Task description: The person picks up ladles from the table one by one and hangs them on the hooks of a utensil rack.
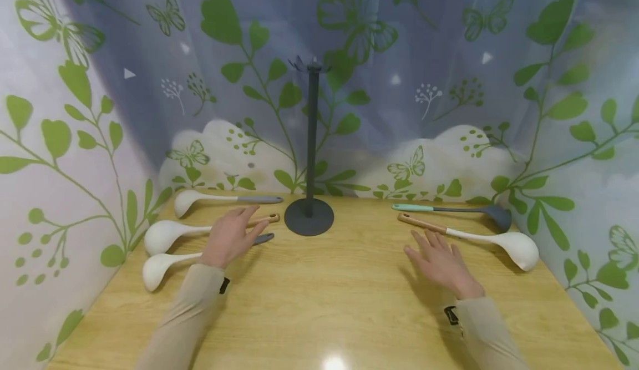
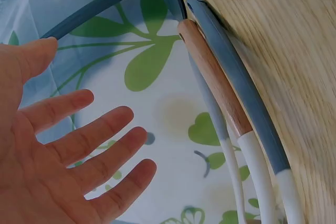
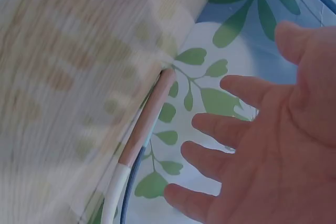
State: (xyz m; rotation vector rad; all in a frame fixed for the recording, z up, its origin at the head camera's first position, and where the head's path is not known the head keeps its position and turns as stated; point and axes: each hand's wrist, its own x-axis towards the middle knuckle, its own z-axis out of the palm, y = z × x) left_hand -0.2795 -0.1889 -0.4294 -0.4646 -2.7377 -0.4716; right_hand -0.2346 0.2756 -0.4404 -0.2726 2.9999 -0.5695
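My left hand (image 1: 231,238), its fingers spread, hovers over the handles on the left side and grips nothing. Below it lie a white ladle with a wooden handle (image 2: 218,80) and a white ladle with a dark grey handle (image 2: 244,87). Behind these is a white ladle with a lighter grey handle (image 1: 259,199). On the right, my right hand (image 1: 441,262) is spread and holds nothing, just in front of a white ladle with a wooden handle (image 1: 423,223). Past that ladle lies a dark ladle with a mint handle (image 1: 414,208).
A dark upright stand (image 1: 312,137) with hooks at its top and a round base (image 1: 308,223) rises at the back middle of the wooden table (image 1: 319,292). Leaf-and-butterfly printed fabric (image 1: 449,81) hangs behind and along both sides.
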